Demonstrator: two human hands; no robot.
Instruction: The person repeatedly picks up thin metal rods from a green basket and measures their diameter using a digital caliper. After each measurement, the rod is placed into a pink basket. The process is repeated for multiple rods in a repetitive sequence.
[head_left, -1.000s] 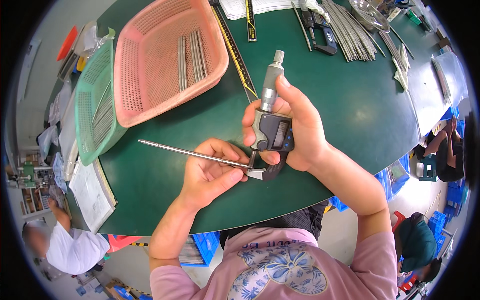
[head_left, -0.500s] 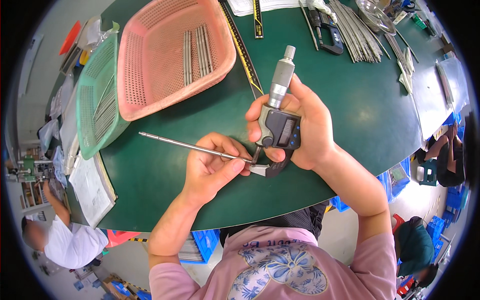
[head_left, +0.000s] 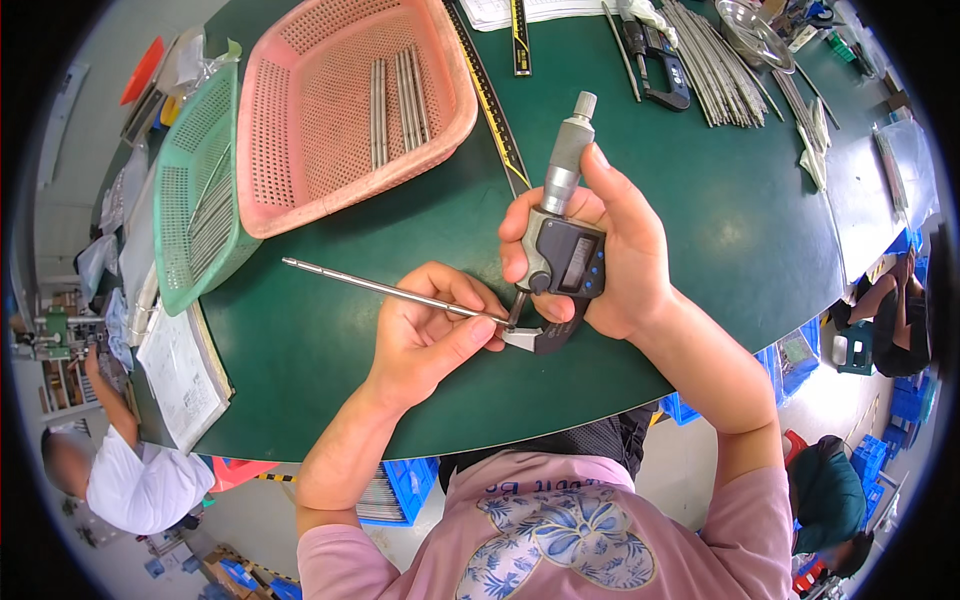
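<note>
My left hand (head_left: pixel 425 335) is closed on a thin metal rod (head_left: pixel 375 286), which points up and to the left. The rod's right end sits between the jaws of a digital micrometer (head_left: pixel 570 252), just right of my fingertips. Wrapped round the micrometer's body and frame is my right hand (head_left: pixel 630 245), its thumb raised beside the silver barrel. The micrometer's thimble points up and its black frame curves below my fingers. Its small display faces up, too unclear to read. Whether both jaws touch the rod is hard to tell.
A pink basket (head_left: pixel 350 195) holding several rods stands at the upper left, beside a green basket (head_left: pixel 172 215) with more rods. Past my right hand lie another micrometer (head_left: pixel 665 75) and a rod pile (head_left: pixel 708 65). A ruler (head_left: pixel 490 105) crosses the green table (head_left: pixel 740 240). Co-workers sit nearby.
My hands, the rod and the micrometer appear shifted very slightly right, as does the whole table scene. Both grips stay the same.
</note>
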